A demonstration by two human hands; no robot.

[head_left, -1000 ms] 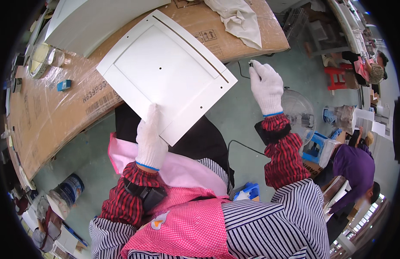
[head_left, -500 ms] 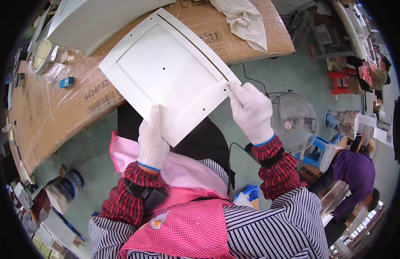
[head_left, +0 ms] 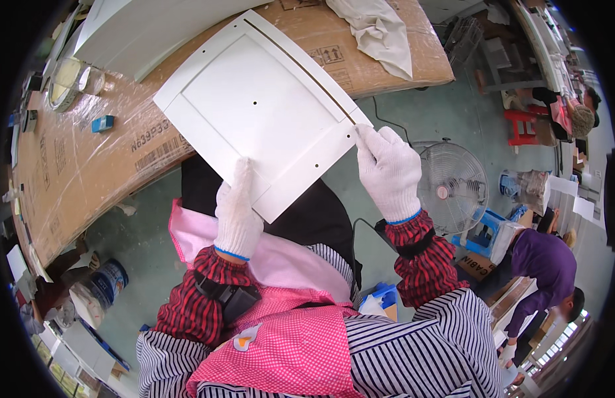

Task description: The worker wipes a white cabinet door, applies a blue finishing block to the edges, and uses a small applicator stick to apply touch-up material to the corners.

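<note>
A white panel (head_left: 234, 109) with a framed border, several small dark holes and a long groove along its right side is held up at a tilt. Its far part lies over the cardboard-covered table, its near part over my lap. My left hand (head_left: 237, 209), in a white knit glove, grips the near left edge, thumb on the upper face and fingers hidden underneath. At the right corner, by the near end of the groove, my gloved right hand (head_left: 389, 169) is closed on the panel's edge, thumb and fingertips pinched there.
Brown cardboard (head_left: 88, 172) covers the table. On it are a small blue box (head_left: 102, 123), a clear tub (head_left: 63, 86), a cream cloth (head_left: 377, 33) and a large white piece (head_left: 148, 33). A standing fan (head_left: 452, 186) is at right; a person in purple (head_left: 543, 262) bends beyond it.
Both hands and the panel have shifted very slightly to the right and away from me. My grip looks the same. At lower right, the person in purple now shows a gloved hand.
</note>
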